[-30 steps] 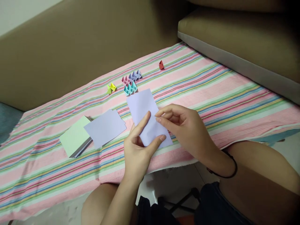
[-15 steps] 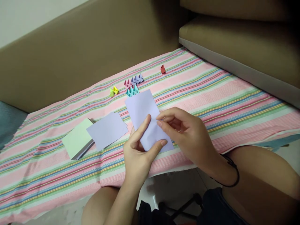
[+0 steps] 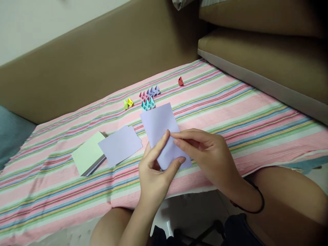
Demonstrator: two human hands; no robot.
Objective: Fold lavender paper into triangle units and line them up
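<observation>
A lilac sheet of paper (image 3: 160, 119) is held up above the striped cloth, tilted. My left hand (image 3: 156, 167) grips it from below, with one finger and the thumb lying across its face and other fingers behind it. My right hand (image 3: 211, 148) pinches thumb and index fingertips together at the sheet's right edge, near its middle. To the left lie several more lilac sheets (image 3: 120, 145), overlapping a stack of paper with a pale green top sheet (image 3: 88, 152).
Small folded paper pieces stand farther back on the striped cloth (image 3: 84, 184): yellow ones (image 3: 130, 102), pink ones (image 3: 143, 96), purple ones (image 3: 153, 91), turquoise ones (image 3: 148, 104) and a red one (image 3: 180, 81). Behind rises a brown sofa back (image 3: 115, 58), with cushions (image 3: 256, 61) at right.
My right thumb and index fingertips have come in slightly closer to my left finger at the paper's edge. The whole view has shifted a little; the sheet stays in my hands.
</observation>
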